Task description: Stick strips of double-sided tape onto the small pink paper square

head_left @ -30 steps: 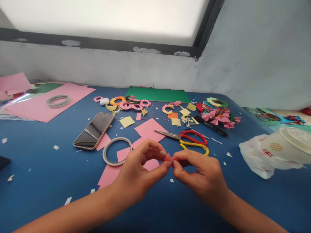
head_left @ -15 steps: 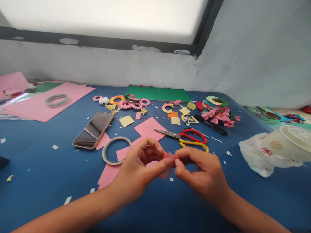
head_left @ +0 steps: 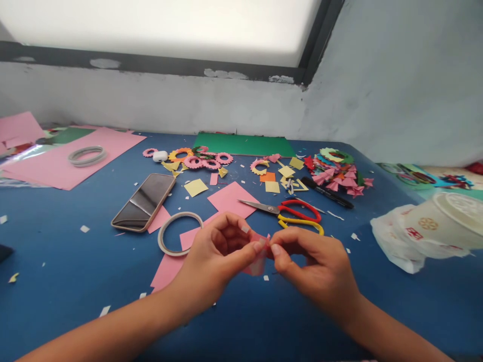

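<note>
Between thumb and fingers, my left hand [head_left: 222, 256] pinches a small piece of pink paper [head_left: 258, 262]. Its right edge is pinched by the fingertips of my right hand [head_left: 315, 259], so both hands hold it above the blue table. Fingertips cover much of the paper, and its exact shape is hard to tell. Just beyond my right hand lie scissors [head_left: 270, 208] with red and yellow handles. A roll of tape [head_left: 162, 236] lies to the left of my left hand, partly over pink sheets [head_left: 232, 197].
A phone [head_left: 144, 202] lies left of the tape. Scalloped paper rings [head_left: 193, 162], yellow squares [head_left: 196, 187], a black marker [head_left: 332, 195] and a pile of folded pink pieces [head_left: 334, 176] lie farther back. A bagged cup [head_left: 426, 226] is at the right, on the blue table [head_left: 75, 266].
The fingers have shifted slightly around the pink paper, and a little more of it shows between the hands. The whole view has moved very slightly. Both hands still hold the paper.
</note>
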`<state>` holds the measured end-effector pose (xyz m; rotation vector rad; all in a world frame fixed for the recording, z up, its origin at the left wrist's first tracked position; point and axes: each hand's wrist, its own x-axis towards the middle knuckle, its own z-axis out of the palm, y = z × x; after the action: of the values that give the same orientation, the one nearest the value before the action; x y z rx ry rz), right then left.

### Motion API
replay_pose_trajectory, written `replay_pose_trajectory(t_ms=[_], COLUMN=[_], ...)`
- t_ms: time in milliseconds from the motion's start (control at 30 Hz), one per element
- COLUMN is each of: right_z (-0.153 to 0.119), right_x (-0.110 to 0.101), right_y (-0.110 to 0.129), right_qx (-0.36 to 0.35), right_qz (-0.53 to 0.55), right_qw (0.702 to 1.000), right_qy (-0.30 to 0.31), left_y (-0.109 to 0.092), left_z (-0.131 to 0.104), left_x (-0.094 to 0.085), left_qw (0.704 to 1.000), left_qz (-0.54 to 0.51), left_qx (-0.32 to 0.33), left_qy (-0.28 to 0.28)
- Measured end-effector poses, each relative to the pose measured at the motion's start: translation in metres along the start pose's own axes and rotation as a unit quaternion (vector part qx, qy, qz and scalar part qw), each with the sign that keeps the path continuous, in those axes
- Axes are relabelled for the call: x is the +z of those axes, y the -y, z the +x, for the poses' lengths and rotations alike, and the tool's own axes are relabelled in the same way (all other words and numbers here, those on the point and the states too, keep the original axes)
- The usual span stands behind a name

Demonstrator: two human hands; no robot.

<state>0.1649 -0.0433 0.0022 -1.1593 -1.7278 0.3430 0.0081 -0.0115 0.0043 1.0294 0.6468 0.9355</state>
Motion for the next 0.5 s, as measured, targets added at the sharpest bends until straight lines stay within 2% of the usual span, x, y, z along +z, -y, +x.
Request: replay_pose_trajectory(t_ms=[133,300,500], right_z=[-0.0018,-0.0005,0.0018], right_x=[-0.0005,-0.0013,-0.0018], right_y=[-0.0011,-0.0035,-0.0030], right_qx=[-0.007,-0.021,0.009], right_qz=[0.013,0.010,0.020], right_qw=[1.000,1.000,0.999], right_qy=[-0.009,0.009,0.039], left_y=[-0.0008,-0.0009,-0.0003], left_z=[0.0006,-0.0018,-0.0047], left_x=[0.0007,0.0005,-0.0001], left_qw=[1.000,0.998,0.993], left_qz=[0.018,0.055,0.106], left_qx=[0.011,0.028,0.043], left_qy=[-0.013,-0.024,-0.029])
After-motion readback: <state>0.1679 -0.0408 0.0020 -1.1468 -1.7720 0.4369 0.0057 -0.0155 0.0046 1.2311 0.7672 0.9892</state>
